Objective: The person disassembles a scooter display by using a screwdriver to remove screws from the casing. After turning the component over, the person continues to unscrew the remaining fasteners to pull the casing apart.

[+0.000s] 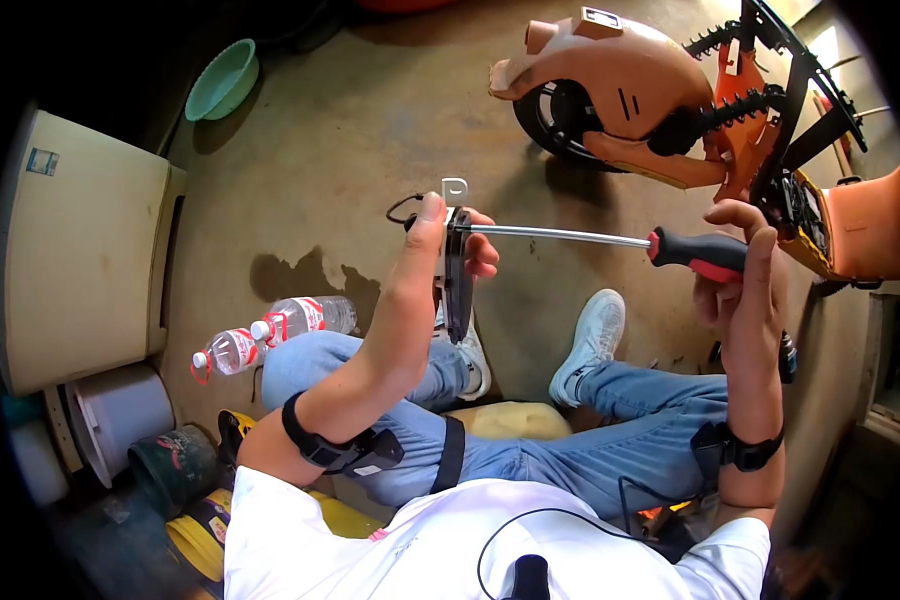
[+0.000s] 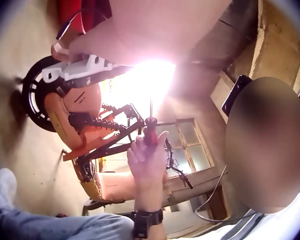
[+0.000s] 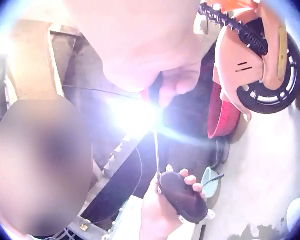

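Note:
My left hand (image 1: 420,250) grips a dark oval part (image 1: 457,285), thumb on the near side and fingertips curled round the far side. It has a glossy black face (image 3: 184,197), pale mounting tabs and a short black cable, and it resembles a vehicle lamp. Opposite, my right hand (image 1: 750,275) holds a long screwdriver (image 1: 695,252) by its red-and-black handle. The metal shaft runs sideways to the upper edge of the part, its tip right at that edge. In the left wrist view, the fingers of the right hand (image 2: 147,160) wrap the handle.
A partly stripped orange two-wheeler (image 1: 630,85) stands ahead on the right, its frame and springs exposed. Two water bottles (image 1: 305,315) lie by the left knee. A pale green basin (image 1: 222,80), a whitish cabinet (image 1: 80,250) and several buckets (image 1: 120,415) are on the left.

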`<state>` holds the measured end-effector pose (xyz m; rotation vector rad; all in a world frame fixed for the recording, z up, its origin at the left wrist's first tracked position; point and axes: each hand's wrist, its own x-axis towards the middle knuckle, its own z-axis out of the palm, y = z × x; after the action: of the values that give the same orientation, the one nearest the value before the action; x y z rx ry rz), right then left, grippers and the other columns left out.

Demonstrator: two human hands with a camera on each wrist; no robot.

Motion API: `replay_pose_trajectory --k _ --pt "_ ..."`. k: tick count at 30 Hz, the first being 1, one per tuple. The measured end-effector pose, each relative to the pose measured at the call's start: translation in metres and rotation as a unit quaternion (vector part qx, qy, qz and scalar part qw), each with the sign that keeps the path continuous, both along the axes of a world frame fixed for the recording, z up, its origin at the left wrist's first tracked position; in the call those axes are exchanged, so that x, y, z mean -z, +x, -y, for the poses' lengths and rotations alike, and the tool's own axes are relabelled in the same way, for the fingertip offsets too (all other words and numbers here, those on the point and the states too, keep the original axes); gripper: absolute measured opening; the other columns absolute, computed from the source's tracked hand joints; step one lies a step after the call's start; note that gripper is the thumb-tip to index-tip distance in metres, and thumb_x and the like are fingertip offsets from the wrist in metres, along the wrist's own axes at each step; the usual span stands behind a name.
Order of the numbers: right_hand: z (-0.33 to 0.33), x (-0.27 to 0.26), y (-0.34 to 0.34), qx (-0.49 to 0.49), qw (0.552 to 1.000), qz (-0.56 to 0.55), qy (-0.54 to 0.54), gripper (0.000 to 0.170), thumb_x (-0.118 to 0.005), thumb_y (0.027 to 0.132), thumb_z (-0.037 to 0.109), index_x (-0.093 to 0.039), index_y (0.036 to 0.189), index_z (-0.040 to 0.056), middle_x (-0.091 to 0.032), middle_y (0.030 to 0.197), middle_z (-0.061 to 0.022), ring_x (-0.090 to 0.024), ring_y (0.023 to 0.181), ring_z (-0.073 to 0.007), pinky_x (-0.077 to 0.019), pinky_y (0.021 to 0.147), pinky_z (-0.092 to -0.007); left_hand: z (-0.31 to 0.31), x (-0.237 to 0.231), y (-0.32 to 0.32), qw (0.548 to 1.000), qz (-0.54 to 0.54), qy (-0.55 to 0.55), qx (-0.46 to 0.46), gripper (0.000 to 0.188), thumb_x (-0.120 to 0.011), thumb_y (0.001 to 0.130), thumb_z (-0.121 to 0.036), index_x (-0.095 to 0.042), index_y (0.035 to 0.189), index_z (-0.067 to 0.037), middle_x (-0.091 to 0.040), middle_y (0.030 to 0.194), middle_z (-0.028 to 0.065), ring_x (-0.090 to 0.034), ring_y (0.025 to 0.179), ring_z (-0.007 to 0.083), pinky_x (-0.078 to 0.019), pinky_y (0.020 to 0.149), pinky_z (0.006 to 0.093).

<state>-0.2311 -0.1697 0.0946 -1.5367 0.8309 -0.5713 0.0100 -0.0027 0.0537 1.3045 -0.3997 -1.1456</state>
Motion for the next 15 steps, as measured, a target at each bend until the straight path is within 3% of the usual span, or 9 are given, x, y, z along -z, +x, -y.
replay_pose_trajectory --k 2,6,7,8,10,11,12,14,15 --pt "-0.001 0.008 0.009 -0.037 0.993 0.1 0.048 0.054 -0.049 0.099 0.046 -0.046 0.125 -0.0017 -0.062 0.096 -0.0106 -0.06 0.078 -0.0118 -0.0467 0.071 -0.0242 -0.001 0.004 -0.001 0.999 -0.033 0.017 -0.026 0.056 -0.033 0.102 -0.053 -0.059 0.11 -0.004 -0.062 0.089 0.0061 -0.061 0.086 0.0146 -0.0488 0.082 0.0265" --pt "-0.004 0.012 0.008 -0.061 0.995 0.06 0.043 0.05 -0.055 0.094 0.035 -0.046 0.126 -0.0024 -0.055 0.114 -0.0129 -0.058 0.093 -0.0138 -0.0478 0.08 -0.0276 0.005 0.008 0.005 0.999 -0.034 0.019 -0.037 0.055 -0.033 0.103 -0.052 -0.06 0.11 -0.004 -0.062 0.089 0.0059 -0.061 0.085 0.0143 -0.0488 0.082 0.0266" --pt "-0.009 0.019 0.013 -0.01 0.997 0.074 -0.006 0.049 -0.054 0.097 0.039 -0.048 0.124 -0.0016 -0.059 0.099 -0.0096 -0.059 0.081 -0.0114 -0.0479 0.072 -0.0246 0.007 0.009 0.005 0.998 -0.039 0.016 -0.039 0.055 -0.035 0.102 -0.054 -0.059 0.11 -0.004 -0.061 0.089 0.0055 -0.059 0.086 0.0137 -0.0464 0.083 0.0273" --pt "-0.004 0.021 0.01 -0.008 0.997 0.075 -0.003 0.049 -0.054 0.097 0.039 -0.048 0.124 -0.0016 -0.059 0.099 -0.0096 -0.059 0.081 -0.0114 -0.0479 0.072 -0.0246 0.008 0.01 0.004 0.998 -0.045 0.013 -0.04 0.056 -0.038 0.101 -0.055 -0.059 0.11 -0.004 -0.06 0.089 0.0052 -0.057 0.086 0.0132 -0.044 0.085 0.0279" --pt "0.006 0.023 -0.001 -0.053 0.994 0.036 0.092 0.05 -0.05 0.099 0.045 -0.05 0.121 -0.0005 -0.059 0.082 -0.0049 -0.057 0.066 -0.009 -0.0451 0.06 -0.0218 0.011 0.011 0.003 0.999 -0.03 0.019 -0.037 0.055 -0.036 0.102 -0.053 -0.06 0.11 -0.004 -0.061 0.089 0.0056 -0.059 0.086 0.0137 -0.0463 0.083 0.0273" --pt "0.003 0.024 0.003 -0.025 0.997 -0.002 0.071 0.054 -0.046 0.1 0.05 -0.049 0.122 0.0001 -0.057 0.069 -0.0015 -0.051 0.054 -0.0074 -0.0401 0.052 -0.0201 0.013 0.012 0.003 0.999 -0.016 0.023 -0.038 0.055 -0.033 0.103 -0.052 -0.061 0.111 -0.005 -0.063 0.089 0.0059 -0.061 0.085 0.0141 -0.0485 0.082 0.0267" --pt "0.003 0.026 0.004 -0.023 0.997 -0.002 0.072 0.054 -0.046 0.1 0.05 -0.049 0.122 0.0001 -0.057 0.069 -0.0015 -0.051 0.054 -0.0074 -0.0401 0.052 -0.0201 0.015 0.011 0.004 0.999 -0.015 0.024 -0.036 0.055 -0.033 0.103 -0.052 -0.061 0.111 -0.005 -0.063 0.089 0.0059 -0.061 0.085 0.0141 -0.0485 0.082 0.0267" --pt "0.004 0.032 0.007 -0.029 0.991 0.043 0.124 0.052 -0.051 0.099 0.045 -0.046 0.126 0.0003 -0.06 0.082 -0.0041 -0.055 0.064 -0.008 -0.0438 0.059 -0.0207 0.018 0.01 0.006 0.999 -0.003 0.021 -0.027 0.056 -0.033 0.103 -0.053 -0.061 0.111 -0.006 -0.063 0.089 0.0051 -0.061 0.085 0.0137 -0.0476 0.081 0.0263" --pt "-0.001 0.036 0.013 -0.002 0.995 0.06 0.078 0.052 -0.056 0.096 0.039 -0.044 0.129 0.0004 -0.06 0.096 -0.0066 -0.058 0.074 -0.009 -0.0464 0.066 -0.0217 0.02 0.01 0.006 0.999 -0.001 0.022 -0.025 0.056 -0.033 0.103 -0.053 -0.061 0.111 -0.006 -0.063 0.089 0.0051 -0.061 0.085 0.0137 -0.0476 0.081 0.0263"
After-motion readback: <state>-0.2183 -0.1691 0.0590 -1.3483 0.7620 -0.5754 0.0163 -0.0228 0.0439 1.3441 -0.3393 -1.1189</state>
